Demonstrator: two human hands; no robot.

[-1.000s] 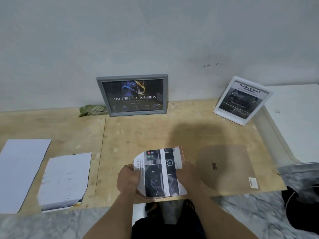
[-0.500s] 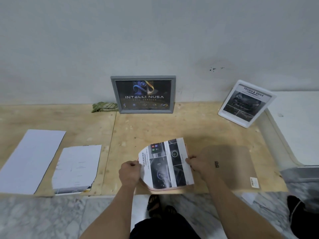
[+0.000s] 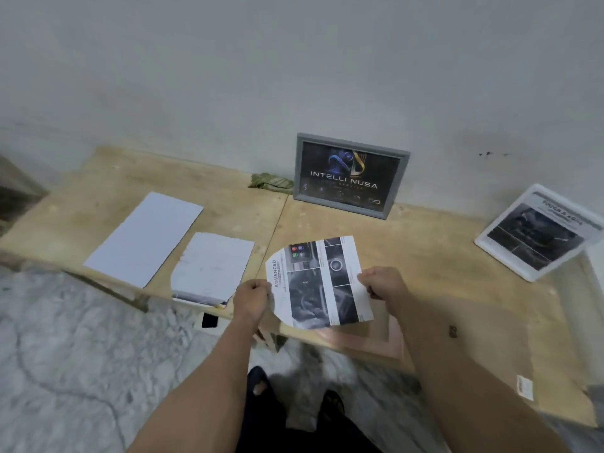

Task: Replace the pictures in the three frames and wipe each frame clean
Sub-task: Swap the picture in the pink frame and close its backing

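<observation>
I hold a printed picture point(image 3: 322, 282) with an "ADVANCED" heading above the table's near edge. My left hand point(image 3: 251, 297) grips its left edge and my right hand point(image 3: 380, 282) pinches its right edge. Under it a pink frame point(image 3: 369, 343) lies flat on the wooden table point(image 3: 434, 256). A grey frame point(image 3: 349, 174) with a dark "INTELLI NUSA" picture leans on the wall. A white frame point(image 3: 539, 232) with a dark car picture leans at the far right. A green cloth point(image 3: 271, 182) lies beside the grey frame.
Two white sheets point(image 3: 145, 238) point(image 3: 212, 266) lie on the table's left part. A brown backing board point(image 3: 490, 348) lies flat under my right forearm. My feet in dark sandals point(image 3: 258, 380) stand on the marble floor below the table edge.
The view has swung left and the picture has come up off the pink frame, which now shows beneath it. Both hands keep their hold on its edges.
</observation>
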